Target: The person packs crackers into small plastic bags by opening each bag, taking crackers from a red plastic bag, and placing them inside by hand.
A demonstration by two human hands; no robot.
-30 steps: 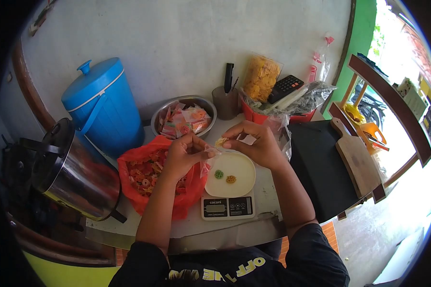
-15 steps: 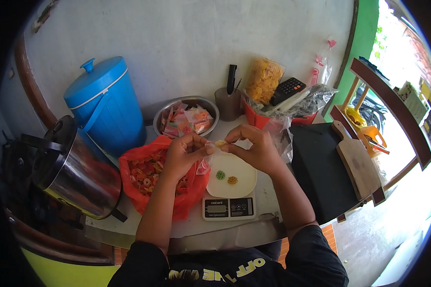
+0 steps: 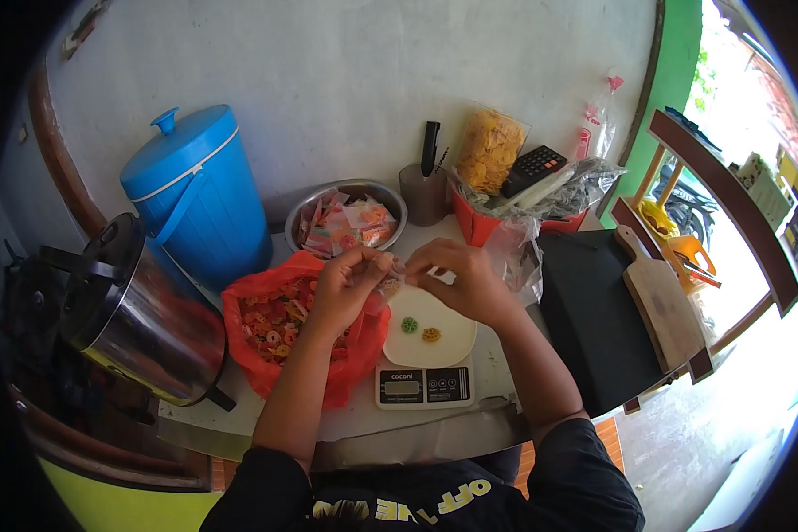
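Note:
A small clear plastic bag (image 3: 379, 300) hangs from my left hand (image 3: 350, 282), pinched at its top between thumb and fingers. My right hand (image 3: 457, 277) is closed at the bag's mouth, its fingertips close to the left ones; what it grips is too small to make out. Below the hands, a white scale (image 3: 424, 388) carries a cream tray (image 3: 428, 356) with a green piece (image 3: 409, 325) and a tan piece (image 3: 431, 334) on it. Left of the scale, a red plastic bag (image 3: 360, 359) holds many coloured pieces (image 3: 275, 324).
Behind the hands stands a metal bowl (image 3: 403, 213) of small filled packets. A blue cooler (image 3: 199, 199) and a steel container (image 3: 160, 319) are at the left. Right are a red basket (image 3: 477, 228), a black case (image 3: 585, 310) and a wooden board (image 3: 663, 306).
The right fingertips have come in to the mouth of the clear bag. The yellowish piece that showed between the hands is no longer plainly visible.

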